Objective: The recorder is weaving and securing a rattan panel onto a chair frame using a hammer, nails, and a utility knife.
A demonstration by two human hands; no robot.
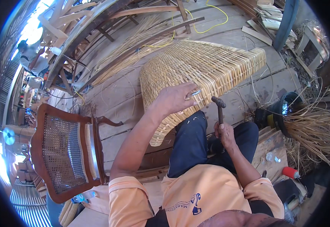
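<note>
Left of the woven rattan piece (pixel 202 64), well apart from it, lies a chair (pixel 60 151) with a cane back, perhaps set aside there to leave room around the person. Long loose strands (pixel 131 56) are spread over the plank floor (pixel 123 100) beyond the woven piece's far left side, probably laid lengthwise so they do not tangle.

The left forearm slants up to the woven piece's near side. The left hand (pixel 174 98) lies palm down over it, wrist nearly straight and fingers curled around a small metal piece (pixel 194 93); this grip seems meant to steady the metal against the weave. The woven piece itself sits in front of the person, its near edge over the trouser knee (pixel 191 130), which likely props it within reach of both hands.

Just beside that near edge is the head of a hammer (pixel 219 108), its handle running down to the right hand (pixel 226 135). That hand is closed around the handle's lower part, elbow bent, apparently keeping the head free near the metal.

Right of the woven piece, well apart, a dark bucket (pixel 286 108) holds a bundle of strands (pixel 310 126), presumably gathered for easy reach.
</note>
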